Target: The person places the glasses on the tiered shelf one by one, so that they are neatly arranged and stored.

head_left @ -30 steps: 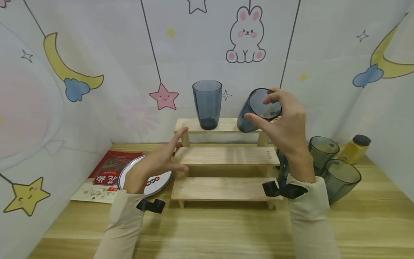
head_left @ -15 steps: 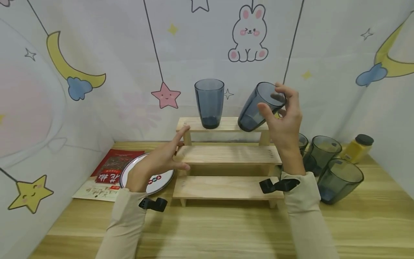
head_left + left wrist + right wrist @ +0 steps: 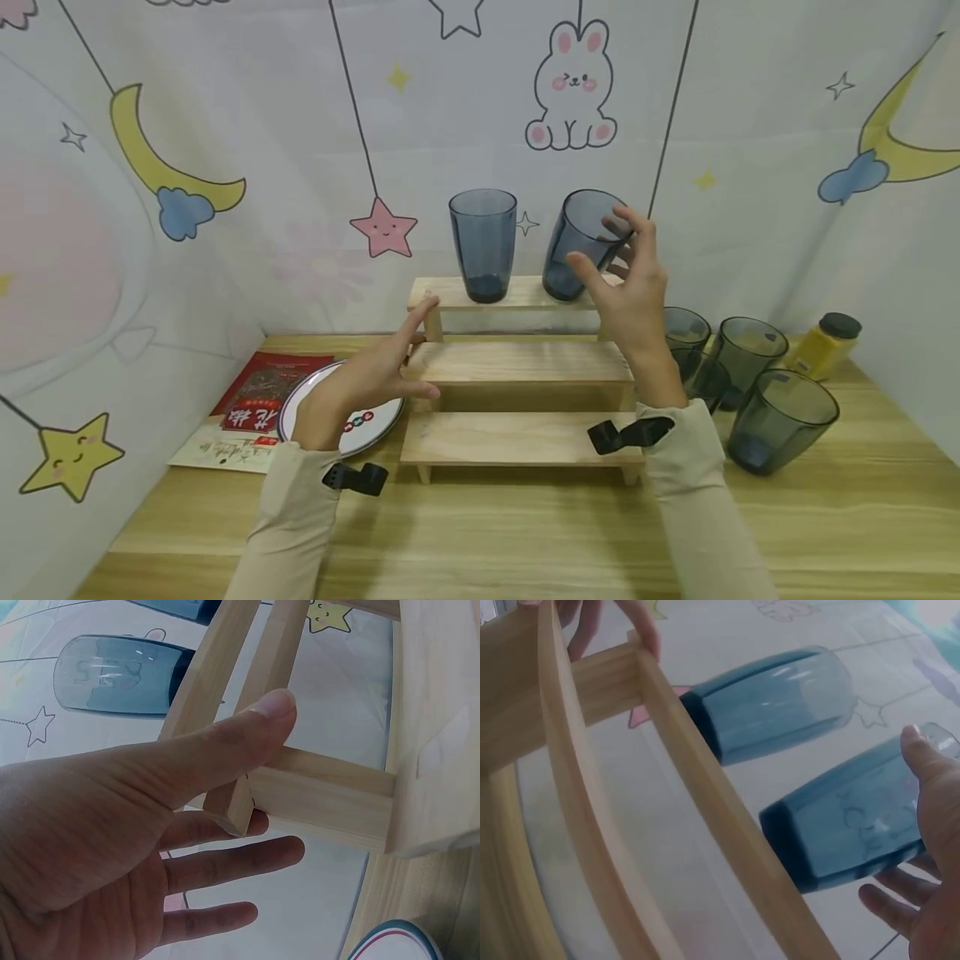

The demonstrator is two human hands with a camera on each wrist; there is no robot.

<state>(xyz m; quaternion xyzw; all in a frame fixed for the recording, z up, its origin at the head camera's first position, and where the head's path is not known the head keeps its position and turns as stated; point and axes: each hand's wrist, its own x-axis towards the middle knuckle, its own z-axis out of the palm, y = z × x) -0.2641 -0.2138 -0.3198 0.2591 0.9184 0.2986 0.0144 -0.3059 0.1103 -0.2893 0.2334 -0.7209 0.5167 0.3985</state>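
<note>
A three-tier wooden stand (image 3: 517,362) stands on the table in the head view. My right hand (image 3: 633,300) holds a blue glass tumbler (image 3: 564,250) near its rim, thumb on one side and fingers on the other. This tumbler leans slightly to the right, its base at the top tier. To its left a second blue tumbler (image 3: 483,242) stands upright on the same tier. My left hand (image 3: 367,383) is at the stand's left end, and in the left wrist view its thumb (image 3: 247,731) lies over the wood with the other fingers stretched out behind.
Several greenish-grey glasses (image 3: 783,421) stand on the table (image 3: 510,542) to the right, beside a yellow jar (image 3: 823,346) with a black lid. On the left lie a white plate (image 3: 378,425) and a red packet (image 3: 251,400). A printed curtain (image 3: 300,167) hangs behind.
The tumbler in my right hand has shifted left along the top tier and tilts less than before. My left hand stays at the stand's left end.
</note>
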